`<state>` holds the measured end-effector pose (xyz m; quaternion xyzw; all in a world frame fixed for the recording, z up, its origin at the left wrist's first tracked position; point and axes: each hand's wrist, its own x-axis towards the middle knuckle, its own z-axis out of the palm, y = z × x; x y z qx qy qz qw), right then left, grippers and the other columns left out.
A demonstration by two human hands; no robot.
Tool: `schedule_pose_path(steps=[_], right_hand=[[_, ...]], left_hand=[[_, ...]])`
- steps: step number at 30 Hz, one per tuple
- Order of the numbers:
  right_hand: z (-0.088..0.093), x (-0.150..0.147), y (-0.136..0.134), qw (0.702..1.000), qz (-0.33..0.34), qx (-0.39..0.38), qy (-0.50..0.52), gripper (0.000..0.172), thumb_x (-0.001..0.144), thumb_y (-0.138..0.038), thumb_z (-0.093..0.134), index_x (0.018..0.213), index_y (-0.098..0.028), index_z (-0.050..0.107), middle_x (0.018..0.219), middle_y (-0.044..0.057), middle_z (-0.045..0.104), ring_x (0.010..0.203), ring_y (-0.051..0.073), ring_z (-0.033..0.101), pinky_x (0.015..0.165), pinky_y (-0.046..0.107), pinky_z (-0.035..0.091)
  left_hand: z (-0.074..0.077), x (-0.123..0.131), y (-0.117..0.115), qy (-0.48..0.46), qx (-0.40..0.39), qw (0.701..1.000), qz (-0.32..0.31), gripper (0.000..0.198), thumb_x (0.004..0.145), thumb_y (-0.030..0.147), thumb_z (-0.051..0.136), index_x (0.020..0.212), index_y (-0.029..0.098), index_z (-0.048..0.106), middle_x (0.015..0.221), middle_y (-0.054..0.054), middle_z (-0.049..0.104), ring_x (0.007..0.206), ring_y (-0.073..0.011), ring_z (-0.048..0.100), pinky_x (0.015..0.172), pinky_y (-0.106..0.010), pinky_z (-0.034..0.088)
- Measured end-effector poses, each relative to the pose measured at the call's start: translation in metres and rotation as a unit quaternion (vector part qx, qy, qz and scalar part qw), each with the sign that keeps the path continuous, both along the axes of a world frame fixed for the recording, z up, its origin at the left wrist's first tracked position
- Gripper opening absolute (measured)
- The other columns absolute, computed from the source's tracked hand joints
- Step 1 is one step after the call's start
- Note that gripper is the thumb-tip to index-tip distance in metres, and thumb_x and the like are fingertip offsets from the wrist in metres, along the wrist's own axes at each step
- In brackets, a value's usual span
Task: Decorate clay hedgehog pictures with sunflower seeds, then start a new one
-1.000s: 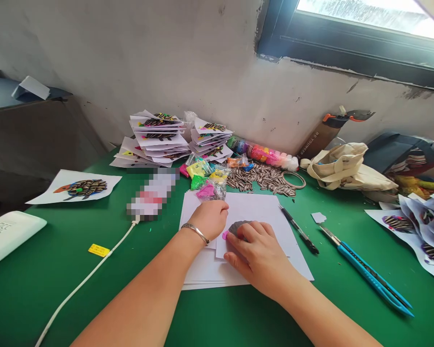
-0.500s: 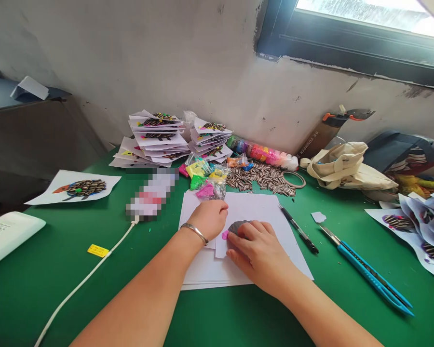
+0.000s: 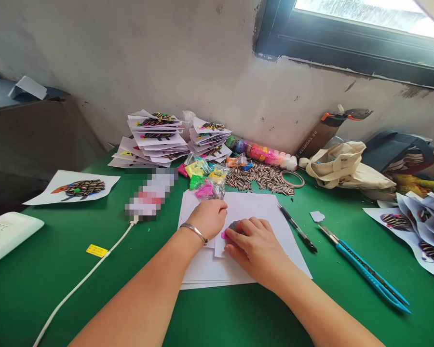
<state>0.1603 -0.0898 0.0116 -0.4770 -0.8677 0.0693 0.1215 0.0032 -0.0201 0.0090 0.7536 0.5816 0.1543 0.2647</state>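
Note:
A small sheet of white paper lies on a stack of larger white sheets. On it sits a flattened piece of grey modelling clay with a bit of pink clay at its left edge. My right hand lies over the grey clay, fingers stretched across it and thumb apart, covering most of it. Closed and resting on the paper to the left is my left hand, wearing a silver bracelet; its fingertips are turned away, so anything inside them is hidden.
Bagged coloured clay and striped sunflower seeds lie behind the paper, near a tape roll. A pen and blue utility knife lie right. Finished seed pictures stand stacked at back. A white cable crosses left.
My right hand has shifted slightly over the grey clay, so less of it shows. My left hand stays in place. The whole view has moved a little.

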Motion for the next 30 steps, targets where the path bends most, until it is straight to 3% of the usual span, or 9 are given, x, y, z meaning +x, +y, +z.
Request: schedule_pose_path(steps=[8, 30], right_hand=[[0.0063, 0.0051, 0.0000, 0.999, -0.017, 0.012, 0.026, 0.021, 0.088, -0.031, 0.049, 0.103, -0.026, 0.063, 0.086, 0.005, 0.056, 0.082, 0.018, 0.047, 0.075, 0.034, 0.032], [0.0076, 0.0025, -0.0060, 0.999, 0.035, -0.014, 0.021, 0.019, 0.088, -0.030, 0.049, 0.102, -0.025, 0.061, 0.084, 0.005, 0.054, 0.083, 0.019, 0.044, 0.075, 0.034, 0.031]], left_hand=[[0.0008, -0.0011, 0.0000, 0.003, -0.001, 1.000, -0.007, 0.030, 0.082, 0.022, 0.043, 0.100, 0.020, 0.067, 0.098, -0.005, 0.070, 0.091, -0.0206, 0.063, 0.081, -0.028, 0.045], [0.0038, -0.0007, -0.0014, 0.000, -0.014, 1.000, -0.002, 0.031, 0.082, 0.023, 0.043, 0.101, 0.020, 0.067, 0.091, -0.004, 0.071, 0.081, -0.0194, 0.064, 0.070, -0.026, 0.047]])
